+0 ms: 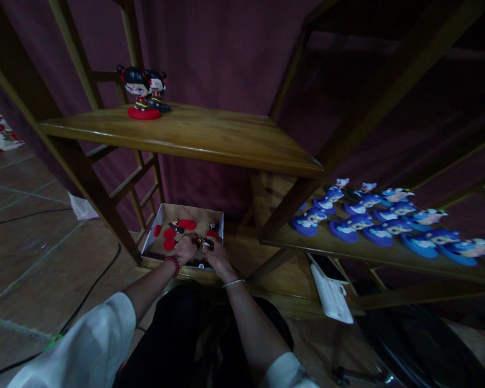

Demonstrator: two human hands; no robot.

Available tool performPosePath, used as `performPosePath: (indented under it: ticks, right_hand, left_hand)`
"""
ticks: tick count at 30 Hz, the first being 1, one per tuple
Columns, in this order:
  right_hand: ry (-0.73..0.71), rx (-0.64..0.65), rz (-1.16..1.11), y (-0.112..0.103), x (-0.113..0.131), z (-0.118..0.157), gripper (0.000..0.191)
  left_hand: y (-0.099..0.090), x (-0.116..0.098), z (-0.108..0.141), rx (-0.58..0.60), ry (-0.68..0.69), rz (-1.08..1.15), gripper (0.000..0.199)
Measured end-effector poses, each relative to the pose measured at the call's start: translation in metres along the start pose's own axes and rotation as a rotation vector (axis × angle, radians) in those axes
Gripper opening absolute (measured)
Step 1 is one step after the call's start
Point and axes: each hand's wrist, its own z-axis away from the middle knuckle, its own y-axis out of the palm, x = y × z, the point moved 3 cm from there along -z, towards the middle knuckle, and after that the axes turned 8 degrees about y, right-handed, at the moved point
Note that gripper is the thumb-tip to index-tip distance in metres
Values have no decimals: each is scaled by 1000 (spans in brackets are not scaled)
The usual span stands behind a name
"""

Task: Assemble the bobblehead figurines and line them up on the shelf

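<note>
Both hands are low inside a shallow cardboard box on the bottom shelf. My right hand is closed around a small dark-haired figurine. My left hand, with a red bead bracelet at the wrist, has its fingers curled just left of that figurine; what they hold is hidden. Red round bases lie in the box around my hands. Another small figurine rests at the back left of the box, and one more figurine is at the back right.
Two dark-haired figurines stand on the upper wooden shelf, one on a red base. Rows of blue and purple figurines fill the shelf at right. Below them lie a white object and a dark flat device. Wooden posts frame both sides.
</note>
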Motion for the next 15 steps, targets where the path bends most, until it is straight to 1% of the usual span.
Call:
performPosePath:
  ticks: [9, 15]
  right_hand:
    - [-19, -13, 47, 1, 1, -1, 30]
    - [-4, 43, -18, 4, -3, -2, 32]
  left_hand:
    - [3, 5, -4, -79, 109, -8, 30]
    - [3, 5, -5, -98, 156, -59, 26]
